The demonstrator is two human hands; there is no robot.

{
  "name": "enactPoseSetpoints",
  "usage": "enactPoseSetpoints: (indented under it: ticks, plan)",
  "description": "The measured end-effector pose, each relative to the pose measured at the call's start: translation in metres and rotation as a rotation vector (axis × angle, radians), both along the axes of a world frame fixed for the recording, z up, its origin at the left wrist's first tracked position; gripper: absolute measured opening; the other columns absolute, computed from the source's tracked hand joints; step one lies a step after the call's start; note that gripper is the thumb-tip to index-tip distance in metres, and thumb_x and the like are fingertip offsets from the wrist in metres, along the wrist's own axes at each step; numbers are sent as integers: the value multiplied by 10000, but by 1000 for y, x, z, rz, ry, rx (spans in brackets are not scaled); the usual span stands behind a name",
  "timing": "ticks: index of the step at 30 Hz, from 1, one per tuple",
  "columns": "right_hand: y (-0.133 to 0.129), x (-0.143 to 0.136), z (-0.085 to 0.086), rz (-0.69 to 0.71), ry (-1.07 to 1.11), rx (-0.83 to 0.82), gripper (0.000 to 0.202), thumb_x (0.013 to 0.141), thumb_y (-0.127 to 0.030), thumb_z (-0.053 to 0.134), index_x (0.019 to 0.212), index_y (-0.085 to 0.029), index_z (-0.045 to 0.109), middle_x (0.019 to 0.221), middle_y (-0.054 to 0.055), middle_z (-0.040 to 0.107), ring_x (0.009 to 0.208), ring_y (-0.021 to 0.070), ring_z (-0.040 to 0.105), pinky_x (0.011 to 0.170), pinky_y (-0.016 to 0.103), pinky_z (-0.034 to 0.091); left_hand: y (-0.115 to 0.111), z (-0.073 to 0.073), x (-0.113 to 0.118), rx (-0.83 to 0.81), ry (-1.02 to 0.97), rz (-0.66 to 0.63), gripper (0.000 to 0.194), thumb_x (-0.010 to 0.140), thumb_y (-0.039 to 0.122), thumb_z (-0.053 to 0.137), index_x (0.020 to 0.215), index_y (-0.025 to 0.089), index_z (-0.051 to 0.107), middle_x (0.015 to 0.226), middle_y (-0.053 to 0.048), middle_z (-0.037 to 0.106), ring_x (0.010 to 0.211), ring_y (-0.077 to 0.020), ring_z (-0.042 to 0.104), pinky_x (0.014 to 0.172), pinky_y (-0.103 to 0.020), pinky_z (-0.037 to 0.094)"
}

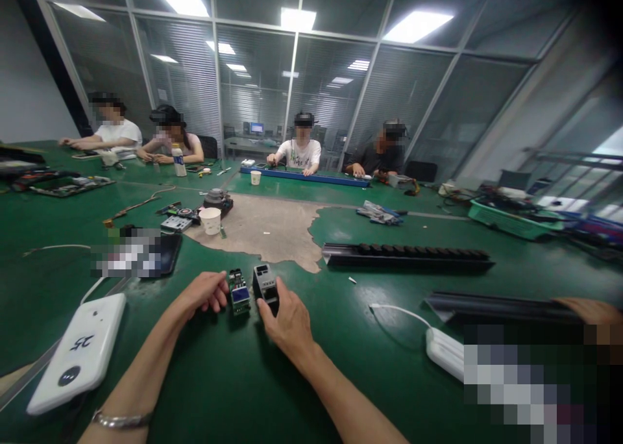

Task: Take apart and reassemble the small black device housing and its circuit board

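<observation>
A small green circuit board module (239, 295) with a blue part stands on the green table in front of me. Just left of it is my left hand (207, 293), its fingers curled beside the board; whether they touch it is hard to tell. To the right of the board stands a grey and black housing (265, 283) with openings in its face. My right hand (288, 314) holds this housing between thumb and fingers. A narrow gap separates the board from the housing.
A white power bank (80, 350) lies at left, near a dark phone (165, 254). A paper cup (210, 221) stands beyond. Black rails (409, 257) lie at right, with another person's hand (594, 311) at one. Several people sit across the green table (350, 379).
</observation>
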State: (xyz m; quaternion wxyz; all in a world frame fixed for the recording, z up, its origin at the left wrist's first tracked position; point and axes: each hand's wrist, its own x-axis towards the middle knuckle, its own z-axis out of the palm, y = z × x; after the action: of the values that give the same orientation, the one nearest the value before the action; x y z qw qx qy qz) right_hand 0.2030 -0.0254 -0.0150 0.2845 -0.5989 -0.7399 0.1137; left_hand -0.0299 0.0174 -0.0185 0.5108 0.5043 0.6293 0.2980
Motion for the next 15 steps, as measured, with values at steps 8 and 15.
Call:
enactPoseSetpoints:
  ticks: [8,15]
  plan:
    - [8,-4,26,137,398,-33,346,899,-435,424,1062,-190,605,892,27,668,796,161,612,699,247,450,-3,3,-1,44,-2,-59,485,779,612,405,803,149,548,626,-62,666,421,-111,561,361,-181,248]
    - [3,-30,44,163,222,8,406,866,-507,460,1070,-178,584,867,61,670,774,182,619,682,252,432,-1,-2,-3,52,-15,-37,352,790,518,402,844,182,491,582,-20,646,400,-112,556,343,-164,237]
